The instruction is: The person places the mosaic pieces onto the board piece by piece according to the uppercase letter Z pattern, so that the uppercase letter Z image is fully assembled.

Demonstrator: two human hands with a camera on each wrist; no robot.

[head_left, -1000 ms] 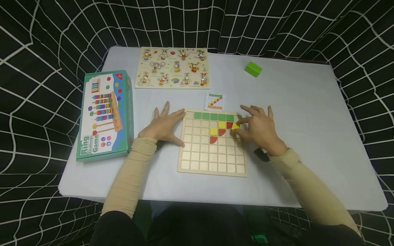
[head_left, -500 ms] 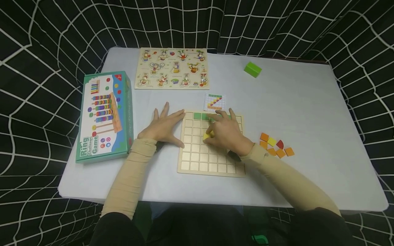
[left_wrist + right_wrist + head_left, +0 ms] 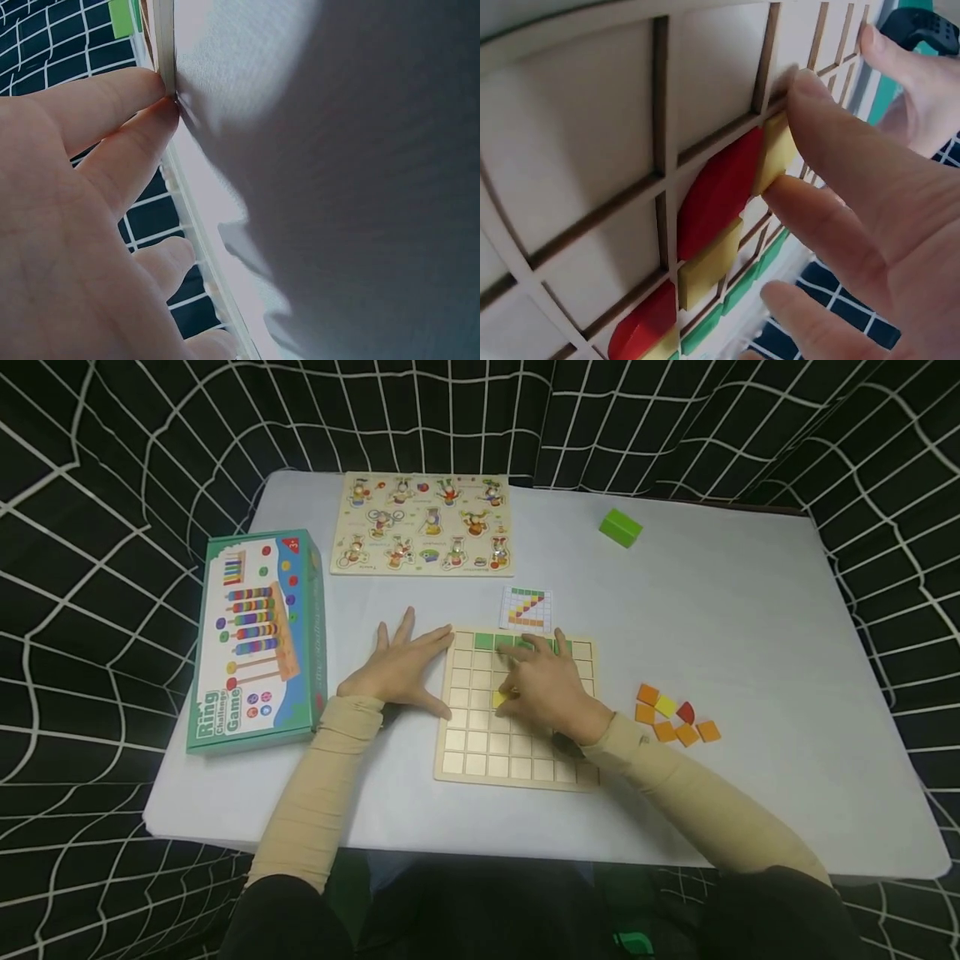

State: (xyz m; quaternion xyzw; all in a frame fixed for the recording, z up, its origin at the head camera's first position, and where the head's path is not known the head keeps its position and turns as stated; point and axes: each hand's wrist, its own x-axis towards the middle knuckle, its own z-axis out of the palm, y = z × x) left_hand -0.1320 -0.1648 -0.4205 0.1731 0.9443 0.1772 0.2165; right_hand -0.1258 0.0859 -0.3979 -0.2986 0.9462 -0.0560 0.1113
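A wooden grid board (image 3: 487,767) lies on the table. My left hand (image 3: 397,668), fingers spread, touches its left edge; the left wrist view shows fingertips against the board's side (image 3: 166,45). Over the middle of the board, my right hand (image 3: 551,689) pinches a yellow square tile (image 3: 498,699) between thumb and index finger. In the right wrist view this yellow tile (image 3: 776,154) sits at a cell beside a red quarter-round tile (image 3: 720,191). Another yellow tile (image 3: 709,266) and red tile (image 3: 641,322) follow diagonally. Green tiles (image 3: 484,642) line the top row, partly hidden by the right hand.
A small pattern card (image 3: 527,608) lies behind the board. Loose orange, yellow and red tiles (image 3: 664,732) lie to the right. A green block (image 3: 621,527), a picture peg puzzle (image 3: 422,527) and a ring game box (image 3: 255,643) stand farther out.
My right hand went from the board's upper right to its middle with a yellow tile, which now lies lower and slightly left. The loose tiles came into view. My left hand stays put.
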